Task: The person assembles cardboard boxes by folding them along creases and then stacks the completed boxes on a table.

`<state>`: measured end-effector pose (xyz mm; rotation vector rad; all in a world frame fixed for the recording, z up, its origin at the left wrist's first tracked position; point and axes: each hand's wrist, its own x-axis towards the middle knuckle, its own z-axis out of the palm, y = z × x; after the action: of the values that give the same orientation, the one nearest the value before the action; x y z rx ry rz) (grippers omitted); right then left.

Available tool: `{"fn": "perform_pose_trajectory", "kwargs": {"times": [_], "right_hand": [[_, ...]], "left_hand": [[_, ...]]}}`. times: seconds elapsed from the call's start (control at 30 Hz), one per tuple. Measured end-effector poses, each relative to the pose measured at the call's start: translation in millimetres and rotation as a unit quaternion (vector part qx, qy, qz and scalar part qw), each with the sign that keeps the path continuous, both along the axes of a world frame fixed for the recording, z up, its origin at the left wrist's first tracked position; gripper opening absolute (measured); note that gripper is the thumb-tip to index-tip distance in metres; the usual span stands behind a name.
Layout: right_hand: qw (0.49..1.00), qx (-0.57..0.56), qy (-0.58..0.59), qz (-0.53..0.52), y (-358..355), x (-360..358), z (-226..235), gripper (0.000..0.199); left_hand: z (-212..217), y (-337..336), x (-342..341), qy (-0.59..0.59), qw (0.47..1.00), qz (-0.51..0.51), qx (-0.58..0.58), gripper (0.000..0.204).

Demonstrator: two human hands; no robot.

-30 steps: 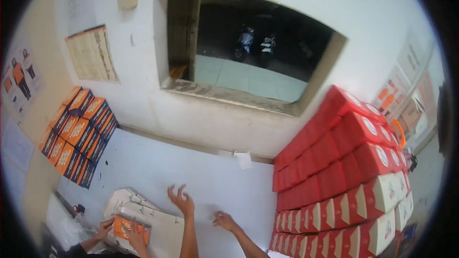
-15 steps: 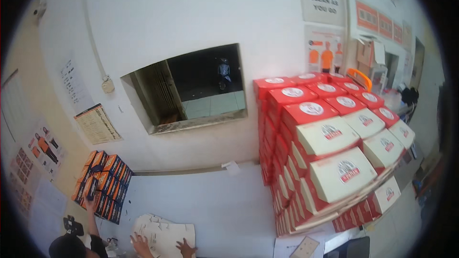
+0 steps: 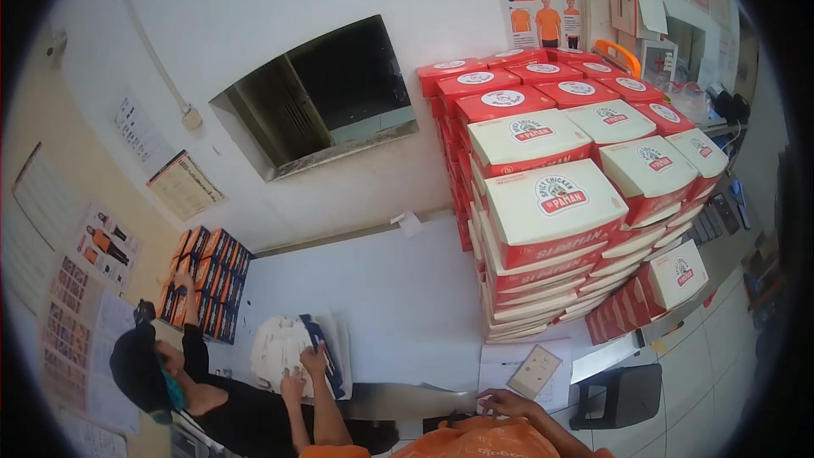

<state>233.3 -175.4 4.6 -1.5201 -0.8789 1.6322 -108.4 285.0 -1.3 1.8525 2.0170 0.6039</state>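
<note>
In the head view, your open room runs across the smooth pale-blue table [image 3: 381, 305] between the flat stack of white and dark-blue card [image 3: 280, 345] at its front edge and the tall pile of closed red-and-cream cardboard boxes [image 3: 560, 195], contents hidden. Your left hand [image 3: 314, 360] is at the stack, its fingers' grip impossible to tell; your right hand's [image 3: 506, 404] fingers sit loosely apart.

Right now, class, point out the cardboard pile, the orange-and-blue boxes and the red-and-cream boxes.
Cardboard pile [image 3: 275, 349], head view: its upper face.
Orange-and-blue boxes [image 3: 214, 282], head view: the stack's middle.
Red-and-cream boxes [image 3: 560, 195], head view: a front lid.
</note>
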Motion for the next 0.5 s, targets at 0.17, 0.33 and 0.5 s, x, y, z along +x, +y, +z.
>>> {"fn": "perform_pose_trajectory", "kwargs": {"times": [0.17, 0.33, 0.5], "right_hand": [[0.984, 0.131, -0.116, 0.032, 41.7, -6.0, -4.9, 0.055], [0.949, 0.264, 0.081, -0.152, 110.8, -39.3, 103.6, 0.08], [0.92, 0.313, -0.118, -0.205, 137.5, -37.8, 113.2, 0.074]], "left_hand": [[57.2, -58.5, 60.0, -0.193, 0.914, -0.071, 0.35, 0.02], [91.0, -204.4, 132.8, -0.438, 0.878, -0.194, 0.024, 0.018], [114.6, -269.1, 164.2, -0.494, 0.792, -0.349, -0.09, 0.017]]}}
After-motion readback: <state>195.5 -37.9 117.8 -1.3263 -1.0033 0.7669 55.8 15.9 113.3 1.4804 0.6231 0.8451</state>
